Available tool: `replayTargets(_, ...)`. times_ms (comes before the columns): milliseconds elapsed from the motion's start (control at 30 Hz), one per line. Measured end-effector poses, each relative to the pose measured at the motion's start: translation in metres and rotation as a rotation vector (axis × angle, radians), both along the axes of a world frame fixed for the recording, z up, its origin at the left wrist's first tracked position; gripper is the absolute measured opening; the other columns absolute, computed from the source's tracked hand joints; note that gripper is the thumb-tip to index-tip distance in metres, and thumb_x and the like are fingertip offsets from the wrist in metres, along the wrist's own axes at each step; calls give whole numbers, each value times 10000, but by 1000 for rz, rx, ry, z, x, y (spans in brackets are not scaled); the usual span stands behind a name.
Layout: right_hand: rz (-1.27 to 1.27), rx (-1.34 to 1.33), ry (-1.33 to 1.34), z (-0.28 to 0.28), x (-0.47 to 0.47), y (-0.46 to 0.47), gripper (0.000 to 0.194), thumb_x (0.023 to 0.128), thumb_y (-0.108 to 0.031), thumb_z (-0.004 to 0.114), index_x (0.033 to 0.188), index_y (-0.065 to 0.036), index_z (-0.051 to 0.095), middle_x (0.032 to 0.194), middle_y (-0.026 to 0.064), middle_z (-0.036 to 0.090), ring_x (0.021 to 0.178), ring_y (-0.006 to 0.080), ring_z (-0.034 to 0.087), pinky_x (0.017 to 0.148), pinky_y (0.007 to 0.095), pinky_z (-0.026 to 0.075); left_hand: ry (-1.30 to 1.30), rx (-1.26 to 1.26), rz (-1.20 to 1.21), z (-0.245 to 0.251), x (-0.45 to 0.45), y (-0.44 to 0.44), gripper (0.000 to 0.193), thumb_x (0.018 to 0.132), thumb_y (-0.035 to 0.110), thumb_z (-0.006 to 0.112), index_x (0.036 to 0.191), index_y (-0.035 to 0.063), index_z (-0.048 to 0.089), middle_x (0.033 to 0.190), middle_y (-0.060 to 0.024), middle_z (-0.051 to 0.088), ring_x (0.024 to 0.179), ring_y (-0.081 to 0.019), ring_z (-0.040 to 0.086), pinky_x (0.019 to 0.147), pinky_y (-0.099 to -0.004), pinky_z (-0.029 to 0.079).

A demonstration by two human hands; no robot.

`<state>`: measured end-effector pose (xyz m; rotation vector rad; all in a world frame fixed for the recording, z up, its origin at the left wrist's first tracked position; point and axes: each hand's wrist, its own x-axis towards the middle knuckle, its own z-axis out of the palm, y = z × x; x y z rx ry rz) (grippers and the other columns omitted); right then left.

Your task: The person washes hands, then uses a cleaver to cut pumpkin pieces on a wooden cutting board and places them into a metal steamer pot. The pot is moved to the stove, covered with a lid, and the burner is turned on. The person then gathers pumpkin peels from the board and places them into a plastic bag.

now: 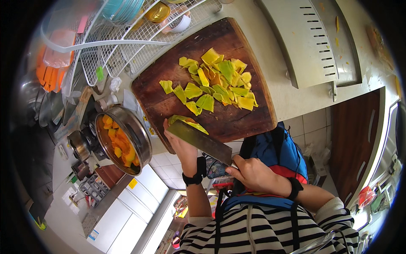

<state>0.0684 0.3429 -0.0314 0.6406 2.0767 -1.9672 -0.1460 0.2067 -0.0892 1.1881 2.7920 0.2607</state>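
My right hand (255, 173) is closed around the handle of a broad-bladed cleaver (203, 142). The blade slants up and left over the near edge of a dark wooden cutting board (203, 38). Against a green-skinned piece of pumpkin (190, 123), my left hand (184, 150) grips at the board's lower left; the blade hides some of its fingers and part of the piece. Farther up the board lies a loose heap of yellow-green pumpkin peel (222, 82).
Left of the board stands a steel pot (144, 143) holding orange pumpkin chunks (122, 143). A white wire dish rack (127, 47) with bowls borders the board's upper left. A slotted metal panel (304, 41) lies right on the counter (285, 104).
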Motion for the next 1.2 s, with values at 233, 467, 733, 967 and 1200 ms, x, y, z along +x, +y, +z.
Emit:
replayTargets(233, 2, -91, -53, 12, -6, 13, 437, 995, -378, 525, 915, 49, 567, 630, 281, 595, 638, 480, 624, 537, 521, 505, -112, 53, 83, 6, -2, 4, 530, 924, 138, 532, 1353, -90, 320, 1400, -302, 373, 1199, -468, 451, 1058, -447, 343)
replayTargets(467, -14, -54, -66, 7, -21, 5, 485, 998, -420, 500, 863, 36, 589, 615, 264, 594, 631, 464, 633, 539, 508, 519, -148, 68, 143, 12, 6, 17, 475, 899, 127, 546, 1304, -78, 405, 1312, -279, 427, 1164, -435, 458, 1030, -447, 344)
replayTargets(733, -7, 34, -43, -4, -55, -6, 488, 1001, -399, 506, 805, 44, 568, 690, 274, 588, 716, 490, 603, 603, 509, 495, -56, 61, -64, 13, 6, 10, 456, 899, 126, 518, 1291, -87, 424, 1213, -284, 449, 1123, -462, 445, 985, -470, 357)
replayTargets(967, 57, 489, 393, -44, -74, -18, 362, 1025, -225, 439, 1362, -111, 507, 672, 185, 514, 522, 358, 555, 432, 434, 468, -274, 165, 261, 15, 7, 18, 706, 905, 274, 569, 1409, -103, 249, 1172, -315, 438, 1102, -489, 457, 961, -491, 368)
replayTargets(1200, 159, 374, 170, -47, -84, -20, 377, 1035, -303, 403, 1311, -87, 542, 716, 234, 550, 608, 405, 614, 491, 467, 513, -218, 129, 265, 14, 6, 19, 736, 926, 331, 545, 1412, -120, 224, 1166, -315, 438, 1108, -485, 465, 962, -489, 377)
